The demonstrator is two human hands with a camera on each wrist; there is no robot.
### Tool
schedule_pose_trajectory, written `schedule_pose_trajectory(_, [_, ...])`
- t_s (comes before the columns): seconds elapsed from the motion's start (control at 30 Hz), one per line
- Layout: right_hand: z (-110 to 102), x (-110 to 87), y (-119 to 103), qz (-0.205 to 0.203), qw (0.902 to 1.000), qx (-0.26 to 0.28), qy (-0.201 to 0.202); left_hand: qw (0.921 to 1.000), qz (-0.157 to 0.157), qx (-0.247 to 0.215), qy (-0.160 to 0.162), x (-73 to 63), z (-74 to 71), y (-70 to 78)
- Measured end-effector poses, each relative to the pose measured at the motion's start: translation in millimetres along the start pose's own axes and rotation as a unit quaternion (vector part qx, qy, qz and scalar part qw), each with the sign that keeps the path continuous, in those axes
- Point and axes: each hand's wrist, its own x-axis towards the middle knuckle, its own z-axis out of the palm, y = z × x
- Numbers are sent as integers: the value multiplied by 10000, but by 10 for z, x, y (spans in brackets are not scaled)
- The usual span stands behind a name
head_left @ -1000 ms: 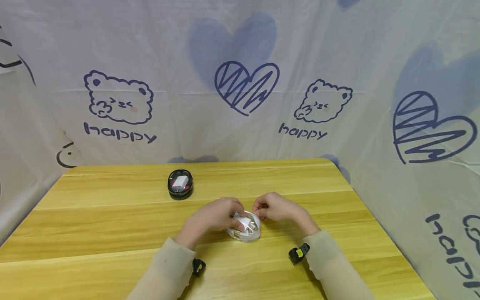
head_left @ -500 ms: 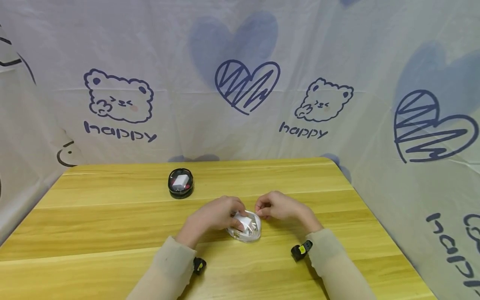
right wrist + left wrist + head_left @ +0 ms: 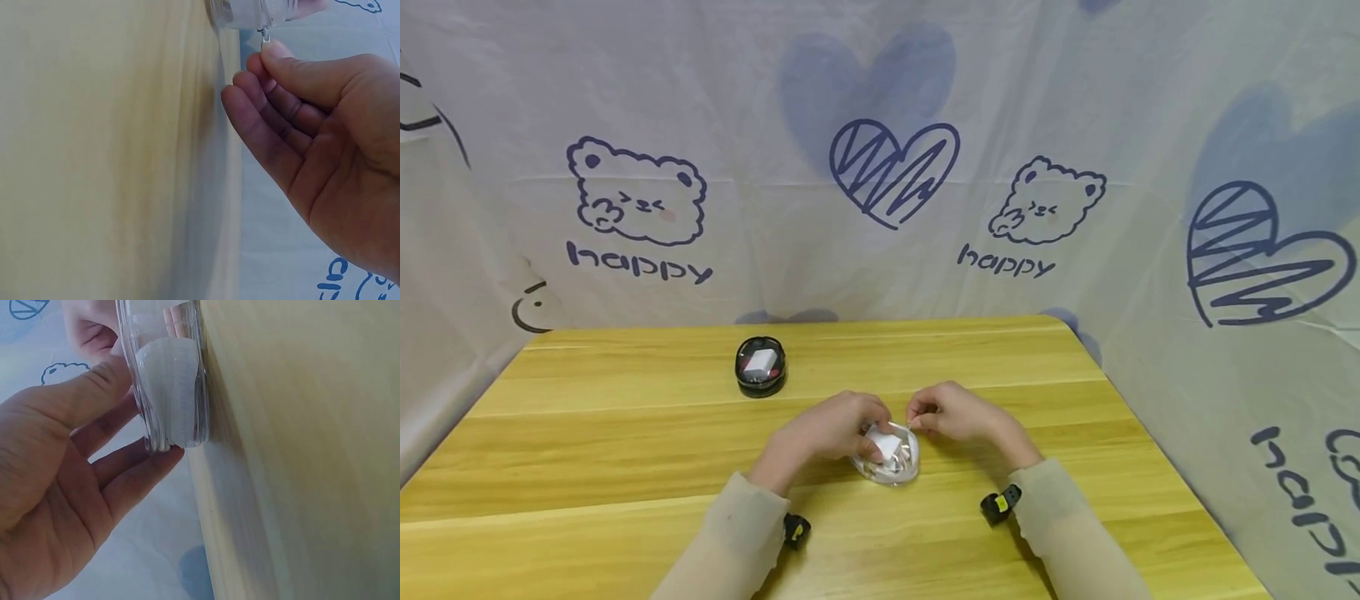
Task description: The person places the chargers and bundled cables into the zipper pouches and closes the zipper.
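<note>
A clear oval zip pouch (image 3: 895,475) rests on the wooden table, with a white charger block (image 3: 886,442) and a coiled white cable inside. My left hand (image 3: 841,427) grips its left side, thumb over the top and fingers around the far edge. In the left wrist view the pouch (image 3: 172,394) stands edge-on beside the left fingers. My right hand (image 3: 961,414) pinches a small metal zipper pull (image 3: 265,39) at the pouch's right far rim, between thumb and index finger. The other right fingers are loosely bent.
Farther back and to the left stands a black-rimmed pouch (image 3: 761,385) with a clear top and a white block inside. The wooden table (image 3: 625,467) ends at a printed cloth backdrop (image 3: 760,250) behind and on the right.
My right hand has shifted slightly right, then back left, staying at the pouch's rim. The left thumb has moved a little left on the pouch top. The black-rimmed pouch stays put.
</note>
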Motion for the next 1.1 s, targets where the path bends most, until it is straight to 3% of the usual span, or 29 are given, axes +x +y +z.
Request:
schedule_pose_trajectory(0.43, [-72, -25, -8, -93, 9994, -12, -346, 9990, -434, 37, 113, -26, -14, 70])
schedule_pose_trajectory(0.73, [-17, -22, 41, 203, 9986, 419, -267, 9992, -395, -6, 84, -19, -10, 42])
schedule_pose_trajectory(1.1, [27, 11, -5, 68, 9990, 444, -19, 9992, -158, -360, -74, -5, -29, 45])
